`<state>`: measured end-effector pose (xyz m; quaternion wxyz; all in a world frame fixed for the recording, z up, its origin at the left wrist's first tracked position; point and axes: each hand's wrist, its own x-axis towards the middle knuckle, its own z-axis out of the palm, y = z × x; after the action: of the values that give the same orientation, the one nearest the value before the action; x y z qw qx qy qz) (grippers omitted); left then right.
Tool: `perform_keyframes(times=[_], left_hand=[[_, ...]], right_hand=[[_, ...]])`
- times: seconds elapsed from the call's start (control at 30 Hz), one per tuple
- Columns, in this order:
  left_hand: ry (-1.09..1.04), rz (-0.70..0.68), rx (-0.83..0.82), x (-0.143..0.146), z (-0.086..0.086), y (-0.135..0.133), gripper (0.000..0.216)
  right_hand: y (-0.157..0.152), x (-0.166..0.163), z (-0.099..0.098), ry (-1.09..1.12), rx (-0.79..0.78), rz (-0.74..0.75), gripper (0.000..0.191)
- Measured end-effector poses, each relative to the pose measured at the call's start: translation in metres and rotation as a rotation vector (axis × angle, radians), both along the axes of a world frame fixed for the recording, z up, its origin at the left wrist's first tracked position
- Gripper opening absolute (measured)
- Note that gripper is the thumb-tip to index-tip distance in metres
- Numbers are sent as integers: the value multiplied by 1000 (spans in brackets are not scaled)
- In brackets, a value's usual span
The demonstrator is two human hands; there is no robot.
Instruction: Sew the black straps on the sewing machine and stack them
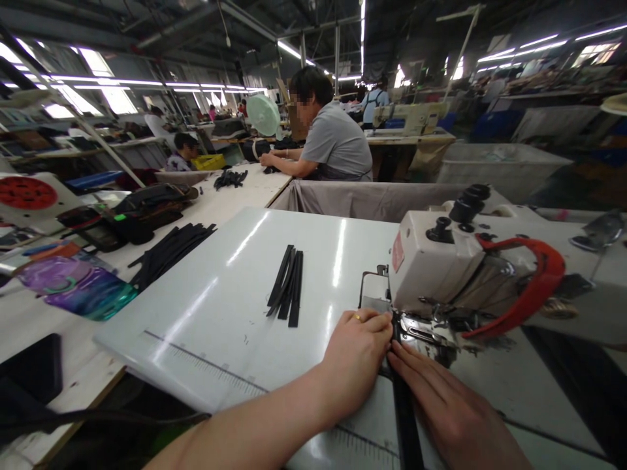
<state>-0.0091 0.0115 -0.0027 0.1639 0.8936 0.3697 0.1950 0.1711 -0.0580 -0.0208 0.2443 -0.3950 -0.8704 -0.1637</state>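
Note:
A long black fabric strip (407, 418) runs from the front edge of the white table up to the needle area of a sewing machine (426, 261). My left hand (360, 349), with a ring on one finger, is closed on the strip's far end, its fingertips right beside the presser foot. From the other side, my right hand (441, 395) holds the strip's edge with its fingers pressed together; its thumb is hidden. Several short black strips (289, 284) lie in a loose bundle to the left of my hands.
A red curved guard (543, 281) juts from the machine. Dark strips (174, 251) and a purple-teal pouch (93, 287) lie on the wooden table at left. Across the table a co-worker in grey (337, 140) handles black pieces. A printed ruler (210, 365) marks the tabletop.

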Motion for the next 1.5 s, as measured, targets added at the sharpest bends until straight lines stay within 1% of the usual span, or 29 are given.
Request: perform_keyframes(times=[0.13,0.33,0.5,0.6,0.7,0.8,0.9,0.97,1.1,1.23,1.33,1.5], left_hand=[[14,15,-3,0,0,-3,23],[92,21,-3,3,3,-4,25],[145,27,-11,6,6,-2,23],[123,19,-10,5,4,-3,25],[82,29,7,3,1,-5,26],[64,47,16,4,0,-4,25],[64,71,12,7,0,-1,22],[57,87,3,9,1,1,20],[31,88,-23,10,4,4,21],[1,90,-43,8,7,4,23],[0,87,-47,7,8,4,23],[5,77,-43,7,6,3,23]], right_hand=[[-1,1,0,-13,14,-7,43],[-3,2,-1,-65,27,-41,46],[1,3,4,-105,34,-37,46],[0,4,5,-98,21,-17,44],[0,4,2,-38,8,-33,43],[1,2,-1,42,-26,-46,39],[4,1,2,97,-64,-39,34],[4,1,6,143,-87,-19,31],[-1,5,18,230,-219,64,27],[-8,7,27,228,-311,130,22],[-7,8,27,213,-285,126,19],[1,11,17,194,-208,48,19]])
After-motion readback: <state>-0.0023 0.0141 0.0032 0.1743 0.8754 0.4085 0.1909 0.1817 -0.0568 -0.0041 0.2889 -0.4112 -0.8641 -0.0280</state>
